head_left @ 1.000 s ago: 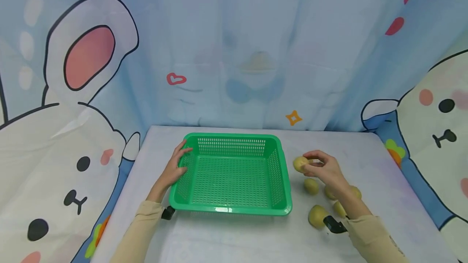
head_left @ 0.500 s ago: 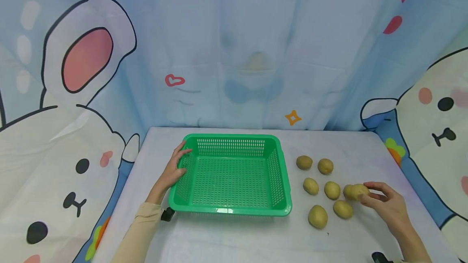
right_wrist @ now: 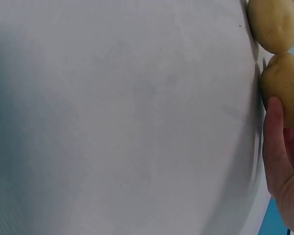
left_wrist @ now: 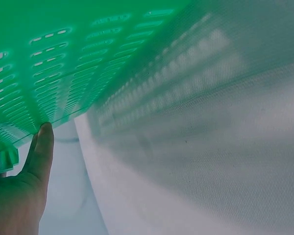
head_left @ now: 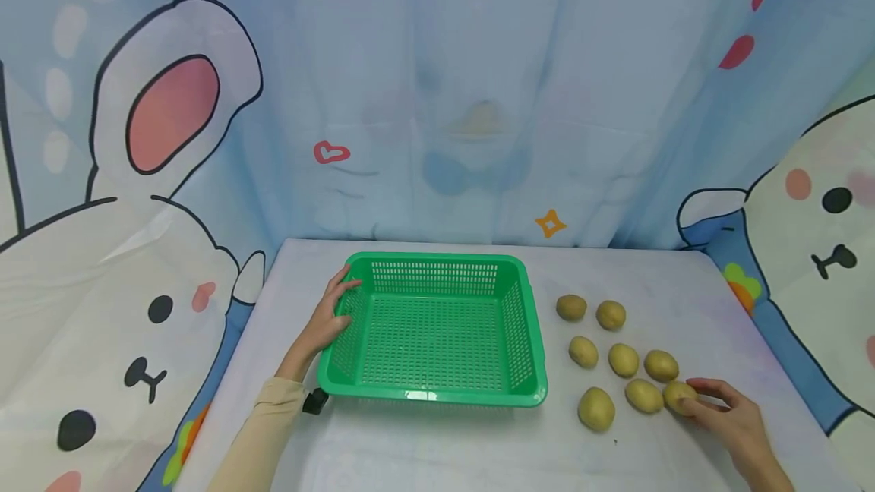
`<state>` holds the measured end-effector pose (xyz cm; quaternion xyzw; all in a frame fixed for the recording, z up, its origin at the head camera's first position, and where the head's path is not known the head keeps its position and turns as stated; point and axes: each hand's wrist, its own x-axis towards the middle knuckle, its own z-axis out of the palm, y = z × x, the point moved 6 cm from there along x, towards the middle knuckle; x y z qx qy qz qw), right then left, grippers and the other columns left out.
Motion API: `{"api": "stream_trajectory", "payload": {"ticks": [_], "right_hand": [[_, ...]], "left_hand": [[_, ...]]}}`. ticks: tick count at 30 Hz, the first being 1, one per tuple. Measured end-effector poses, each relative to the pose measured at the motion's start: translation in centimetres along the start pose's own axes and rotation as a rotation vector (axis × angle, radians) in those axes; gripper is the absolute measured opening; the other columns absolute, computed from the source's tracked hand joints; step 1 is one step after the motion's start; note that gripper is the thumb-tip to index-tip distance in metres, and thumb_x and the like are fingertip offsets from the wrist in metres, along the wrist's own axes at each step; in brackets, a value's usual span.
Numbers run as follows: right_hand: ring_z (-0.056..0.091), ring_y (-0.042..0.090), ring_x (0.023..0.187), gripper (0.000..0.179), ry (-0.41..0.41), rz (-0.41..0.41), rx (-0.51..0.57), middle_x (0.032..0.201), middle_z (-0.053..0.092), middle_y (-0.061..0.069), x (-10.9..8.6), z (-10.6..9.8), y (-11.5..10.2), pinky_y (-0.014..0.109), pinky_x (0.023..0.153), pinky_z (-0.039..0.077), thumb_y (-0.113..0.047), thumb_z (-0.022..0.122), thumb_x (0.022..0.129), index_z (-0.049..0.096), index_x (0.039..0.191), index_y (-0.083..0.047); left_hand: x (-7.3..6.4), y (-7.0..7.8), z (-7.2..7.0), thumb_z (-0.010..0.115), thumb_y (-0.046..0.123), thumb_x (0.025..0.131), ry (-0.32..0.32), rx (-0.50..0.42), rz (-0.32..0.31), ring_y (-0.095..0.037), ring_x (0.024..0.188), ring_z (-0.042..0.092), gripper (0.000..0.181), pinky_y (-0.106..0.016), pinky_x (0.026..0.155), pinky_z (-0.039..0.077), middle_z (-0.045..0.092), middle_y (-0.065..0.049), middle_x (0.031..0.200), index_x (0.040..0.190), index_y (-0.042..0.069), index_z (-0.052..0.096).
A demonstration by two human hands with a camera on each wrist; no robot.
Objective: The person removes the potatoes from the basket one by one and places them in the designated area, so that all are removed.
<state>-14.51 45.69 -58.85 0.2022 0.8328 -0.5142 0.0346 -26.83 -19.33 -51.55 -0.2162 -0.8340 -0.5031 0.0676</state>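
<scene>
My left hand (head_left: 328,319) grips the left rim of a green plastic basket (head_left: 432,398); its fingers reach over the edge in the head view. From the left wrist, a digit (left_wrist: 45,152) lies along the basket's slotted wall (left_wrist: 63,73). Over at the right, my right hand (head_left: 734,422) pinches a yellow-brown potato (head_left: 677,396) between thumb and fingers, low over the table. That potato sits beside another potato (head_left: 644,396); in the right wrist view the held potato (right_wrist: 282,85) is end to end with its neighbour (right_wrist: 273,24).
Several more potatoes lie loosely spread between basket and right hand, among them a large front one (head_left: 596,409) and a back-left one (head_left: 571,307). A white cloth (head_left: 437,446) covers the table. A blue cartoon curtain (head_left: 478,97) hangs behind.
One second ago my right hand held a potato near the basket; that one now lies on the table. The hand moved right, took another potato and shifted it toward the front. The left hand stayed.
</scene>
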Motion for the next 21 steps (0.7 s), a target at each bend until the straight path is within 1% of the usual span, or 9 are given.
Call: {"api": "stream_trajectory", "payload": {"ticks": [3, 5, 7, 9, 12, 14, 16, 18, 21], "right_hand": [[0.057, -0.008, 0.076, 0.036, -0.029, 0.025, -0.036, 0.087, 0.055, -0.028, 0.3, 0.4, 0.1, 0.024, 0.067, 0.054, -0.032, 0.079, 0.083, 0.067, 0.110, -0.010], [0.059, -0.006, 0.076, 0.048, -0.045, 0.020, -0.061, 0.091, 0.058, -0.021, 0.6, 0.5, -0.1, 0.025, 0.068, 0.054, -0.032, 0.078, 0.084, 0.063, 0.116, -0.001], [0.061, -0.003, 0.076, 0.059, -0.064, 0.009, -0.098, 0.098, 0.063, -0.006, 0.8, 0.5, -0.4, 0.026, 0.068, 0.055, -0.034, 0.077, 0.085, 0.057, 0.123, 0.008], [0.064, 0.002, 0.079, 0.070, -0.094, 0.000, -0.149, 0.111, 0.063, 0.015, 1.0, 0.6, -0.7, 0.027, 0.069, 0.055, -0.037, 0.074, 0.087, 0.050, 0.130, 0.013], [0.068, 0.022, 0.092, 0.081, -0.143, 0.015, -0.232, 0.133, 0.043, 0.038, 1.4, 0.7, -1.2, 0.032, 0.073, 0.055, -0.046, 0.068, 0.090, 0.042, 0.137, 0.014], [0.064, 0.040, 0.104, 0.083, -0.177, 0.012, -0.289, 0.140, 0.036, 0.040, 1.5, 0.8, -1.6, 0.038, 0.078, 0.055, -0.051, 0.062, 0.092, 0.040, 0.139, 0.013], [0.055, 0.052, 0.114, 0.080, -0.195, -0.021, -0.351, 0.141, 0.036, 0.040, 1.7, 0.9, -2.2, 0.046, 0.081, 0.054, -0.051, 0.058, 0.094, 0.041, 0.139, 0.013], [0.049, 0.057, 0.118, 0.072, -0.193, -0.090, -0.414, 0.139, 0.039, 0.041, 1.9, 1.0, -3.3, 0.051, 0.081, 0.053, -0.045, 0.056, 0.097, 0.043, 0.136, 0.014], [0.046, 0.060, 0.116, 0.068, -0.176, -0.183, -0.501, 0.135, 0.042, 0.042, 2.0, 1.1, -5.5, 0.058, 0.080, 0.050, -0.043, 0.055, 0.098, 0.045, 0.134, 0.014]], "left_hand": [[0.2, -0.2, 0.0, 0.044, -0.016, 0.071, -0.015, -0.009, -0.048, -0.043, 0.148, 0.005, 0.071, -0.059, 0.093, 0.030, 0.011, -0.017, 0.163, 0.142, -0.008, 0.044], [0.2, -0.3, 0.0, 0.045, -0.018, 0.071, -0.021, -0.009, -0.071, -0.043, 0.148, 0.004, 0.071, -0.059, 0.094, 0.029, 0.011, -0.018, 0.163, 0.141, -0.008, 0.045], [0.4, -0.4, -0.1, 0.046, -0.020, 0.071, -0.020, -0.001, -0.078, -0.044, 0.148, 0.004, 0.071, -0.059, 0.094, 0.030, 0.011, -0.019, 0.163, 0.141, -0.008, 0.046], [0.5, -0.3, -0.2, 0.046, -0.019, 0.070, -0.017, 0.017, -0.081, -0.044, 0.148, 0.005, 0.071, -0.060, 0.096, 0.030, 0.012, -0.020, 0.162, 0.140, -0.007, 0.046], [0.8, -0.3, -0.2, 0.046, -0.016, 0.069, -0.023, 0.066, -0.092, -0.044, 0.148, 0.008, 0.071, -0.062, 0.099, 0.030, 0.013, -0.020, 0.162, 0.140, -0.007, 0.046], [1.0, -0.3, -0.2, 0.046, -0.012, 0.071, -0.037, 0.126, -0.095, -0.045, 0.147, 0.010, 0.069, -0.065, 0.103, 0.027, 0.014, -0.020, 0.162, 0.140, -0.007, 0.046], [1.1, -0.2, -0.2, 0.048, -0.007, 0.075, -0.057, 0.204, -0.097, -0.045, 0.145, 0.016, 0.066, -0.066, 0.102, 0.029, 0.015, -0.020, 0.162, 0.141, -0.006, 0.046], [1.2, 0.2, -0.3, 0.051, -0.001, 0.081, -0.071, 0.299, -0.083, -0.046, 0.143, 0.021, 0.061, -0.067, 0.101, 0.030, 0.019, -0.020, 0.161, 0.141, -0.005, 0.046], [1.5, 1.3, -0.6, 0.056, 0.007, 0.087, -0.078, 0.424, -0.057, -0.046, 0.139, 0.028, 0.057, -0.065, 0.100, 0.034, 0.026, -0.020, 0.159, 0.142, -0.003, 0.047]]}}
